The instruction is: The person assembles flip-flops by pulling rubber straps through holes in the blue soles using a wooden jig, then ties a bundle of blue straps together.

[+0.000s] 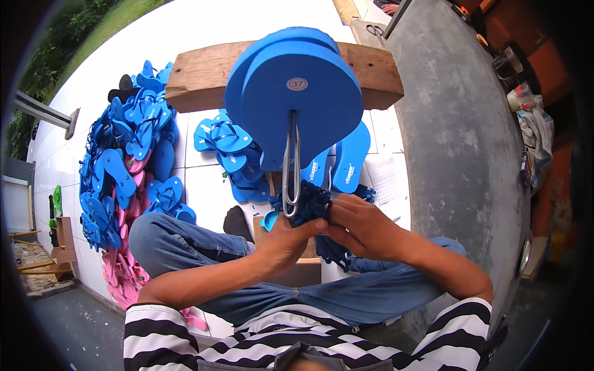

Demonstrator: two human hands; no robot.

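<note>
A blue flip-flop sole (297,80) with a round white label leans over another on a wooden beam. A bent metal rod (291,167) sticks out of a hole in the top sole and ends in a rounded loop just above my left hand. My left hand (284,241) is closed at a bunch of dark blue sandal straps (310,201), its thumb pointing right. Touching the thumb tip, my right hand (362,226) pinches at the same straps with curled fingers. The exact strap piece between the fingers is hidden.
The wooden beam (198,71) stands crosswise in front of me. Blue flip-flops (133,123) are heaped at left, above pink ones (117,272). More blue sandals (229,145) and a loose sole (351,157) lie behind the beam's post. Scissors (375,29) rest at far right.
</note>
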